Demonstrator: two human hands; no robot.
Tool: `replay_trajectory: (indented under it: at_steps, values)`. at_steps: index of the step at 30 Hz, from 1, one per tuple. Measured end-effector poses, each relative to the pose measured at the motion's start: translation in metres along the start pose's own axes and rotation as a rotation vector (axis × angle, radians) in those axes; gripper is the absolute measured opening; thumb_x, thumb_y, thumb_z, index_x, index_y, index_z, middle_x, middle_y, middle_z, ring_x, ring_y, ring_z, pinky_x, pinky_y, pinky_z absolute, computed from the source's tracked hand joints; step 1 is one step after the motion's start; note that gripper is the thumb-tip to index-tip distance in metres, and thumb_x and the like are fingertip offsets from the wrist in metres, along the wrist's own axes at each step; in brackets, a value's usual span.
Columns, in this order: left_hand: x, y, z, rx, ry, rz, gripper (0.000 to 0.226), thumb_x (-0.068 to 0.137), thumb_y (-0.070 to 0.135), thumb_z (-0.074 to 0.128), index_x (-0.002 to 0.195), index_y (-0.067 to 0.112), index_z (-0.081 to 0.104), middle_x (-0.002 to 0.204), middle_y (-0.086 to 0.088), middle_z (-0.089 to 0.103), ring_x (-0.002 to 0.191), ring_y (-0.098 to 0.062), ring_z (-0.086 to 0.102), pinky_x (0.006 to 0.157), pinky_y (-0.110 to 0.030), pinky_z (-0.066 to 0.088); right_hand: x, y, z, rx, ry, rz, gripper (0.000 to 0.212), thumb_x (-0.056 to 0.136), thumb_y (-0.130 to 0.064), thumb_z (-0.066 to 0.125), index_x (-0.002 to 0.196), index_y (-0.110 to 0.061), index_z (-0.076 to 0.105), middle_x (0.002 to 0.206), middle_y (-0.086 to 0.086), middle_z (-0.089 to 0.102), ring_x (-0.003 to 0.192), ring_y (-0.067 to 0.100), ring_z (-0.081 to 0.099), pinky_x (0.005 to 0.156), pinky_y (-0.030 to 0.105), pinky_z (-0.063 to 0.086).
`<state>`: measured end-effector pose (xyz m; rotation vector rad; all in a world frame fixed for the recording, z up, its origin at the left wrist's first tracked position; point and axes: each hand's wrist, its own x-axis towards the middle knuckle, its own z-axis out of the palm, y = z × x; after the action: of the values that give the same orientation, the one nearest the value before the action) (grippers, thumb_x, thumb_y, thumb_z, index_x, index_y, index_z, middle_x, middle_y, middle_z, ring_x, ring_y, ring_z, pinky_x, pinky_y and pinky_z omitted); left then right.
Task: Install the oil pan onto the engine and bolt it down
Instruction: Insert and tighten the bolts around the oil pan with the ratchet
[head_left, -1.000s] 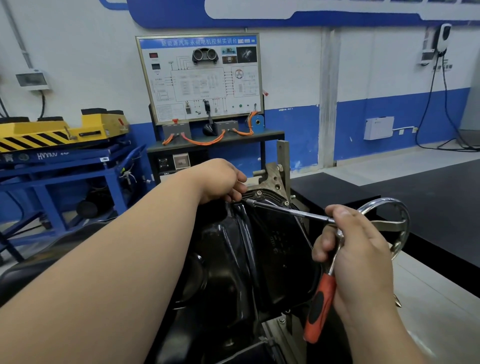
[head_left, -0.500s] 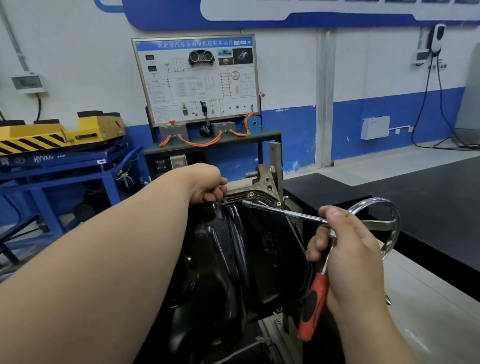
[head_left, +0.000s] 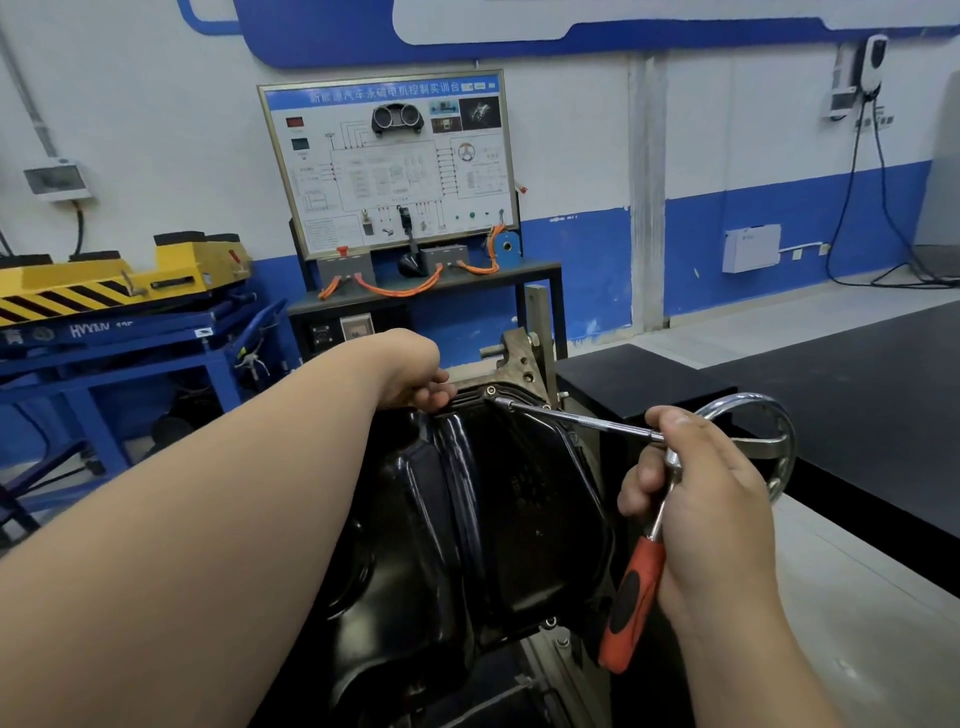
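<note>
— What finish was noted on the oil pan (head_left: 493, 519)?
— Black, glossy and smooth; highlights were seen along its pressed ribs.
— And the ratchet (head_left: 634, 597)?
— Its extension bar (head_left: 576, 418) was seen as bright polished metal, the grip as matt orange and black plastic or rubber.
— The handwheel (head_left: 761, 446)?
— Chromed, mirror-bright. The engine flange (head_left: 519, 358) at the pan's far edge was recorded as dull, rough cast metal.

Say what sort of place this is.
Most likely an automotive training workshop: a wiring-diagram trainer board with orange cables, a yellow-and-blue lift table, and a black oil pan being fitted.
</note>
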<state>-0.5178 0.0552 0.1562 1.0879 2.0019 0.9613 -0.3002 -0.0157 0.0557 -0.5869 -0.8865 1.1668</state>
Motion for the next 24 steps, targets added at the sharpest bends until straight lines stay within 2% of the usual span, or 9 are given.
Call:
replay_trajectory:
  at_steps: [2, 5, 8, 11, 18, 21, 24]
  values:
    - [-0.001, 0.0, -0.004, -0.056, -0.053, -0.039, 0.032, 0.097, 0.001, 0.014, 0.094, 0.0, 0.046, 0.079, -0.013, 0.058, 0.044, -0.013, 0.056, 0.03, -0.013, 0.037, -0.001, 0.002, 0.002, -0.013, -0.005, 0.001, 0.019, 0.087, -0.027, 0.055, 0.073, -0.024, 0.068, 0.05, -0.002, 0.046, 0.042, 0.015, 0.043, 0.042, 0.023, 0.039]
    - [-0.004, 0.0, -0.015, -0.207, -0.154, -0.128, 0.034, 0.094, -0.007, 0.015, 0.102, 0.003, 0.047, 0.087, -0.015, 0.063, 0.054, -0.016, 0.061, 0.037, -0.015, 0.047, -0.004, 0.004, 0.005, -0.029, -0.018, 0.008, 0.017, 0.082, -0.033, 0.056, 0.074, -0.024, 0.068, 0.051, -0.002, 0.047, 0.042, 0.015, 0.045, 0.042, 0.023, 0.039]
    - [-0.005, -0.002, -0.02, -0.279, -0.2, -0.156, 0.038, 0.092, -0.011, 0.015, 0.11, 0.002, 0.047, 0.093, -0.017, 0.063, 0.069, -0.02, 0.061, 0.039, -0.018, 0.05, -0.006, 0.004, 0.007, -0.038, -0.03, 0.016, 0.016, 0.08, -0.035, 0.056, 0.074, -0.025, 0.068, 0.051, -0.002, 0.047, 0.043, 0.016, 0.045, 0.042, 0.023, 0.039]
    - [-0.007, -0.003, -0.018, -0.279, -0.196, -0.146, 0.039, 0.094, -0.012, 0.017, 0.114, 0.003, 0.046, 0.092, -0.016, 0.063, 0.071, -0.02, 0.06, 0.04, -0.017, 0.05, -0.008, 0.003, 0.006, -0.048, -0.033, 0.012, 0.017, 0.08, -0.035, 0.056, 0.075, -0.025, 0.068, 0.051, -0.002, 0.047, 0.043, 0.016, 0.045, 0.042, 0.023, 0.039]
    - [-0.012, -0.005, -0.021, -0.299, -0.236, -0.13, 0.027, 0.094, -0.012, 0.027, 0.097, 0.002, 0.049, 0.089, -0.016, 0.066, 0.052, -0.021, 0.068, 0.041, -0.019, 0.052, -0.008, 0.0, 0.003, -0.039, -0.021, 0.008, 0.017, 0.08, -0.033, 0.056, 0.074, -0.024, 0.069, 0.05, -0.002, 0.046, 0.042, 0.015, 0.044, 0.042, 0.024, 0.039]
    - [-0.013, -0.005, -0.021, -0.278, -0.244, -0.111, 0.022, 0.094, -0.011, 0.032, 0.095, 0.002, 0.05, 0.093, -0.016, 0.064, 0.055, -0.021, 0.068, 0.043, -0.018, 0.052, -0.008, 0.001, 0.004, -0.041, -0.017, 0.002, 0.017, 0.08, -0.033, 0.056, 0.074, -0.024, 0.069, 0.05, -0.002, 0.046, 0.042, 0.014, 0.044, 0.042, 0.023, 0.039]
    - [-0.015, -0.005, -0.019, -0.231, -0.228, -0.089, 0.018, 0.093, -0.008, 0.04, 0.087, 0.0, 0.054, 0.101, -0.016, 0.062, 0.073, -0.02, 0.067, 0.049, -0.018, 0.055, -0.007, 0.002, 0.004, -0.051, -0.024, -0.001, 0.017, 0.08, -0.033, 0.055, 0.075, -0.024, 0.069, 0.05, -0.002, 0.046, 0.042, 0.015, 0.045, 0.042, 0.023, 0.039]
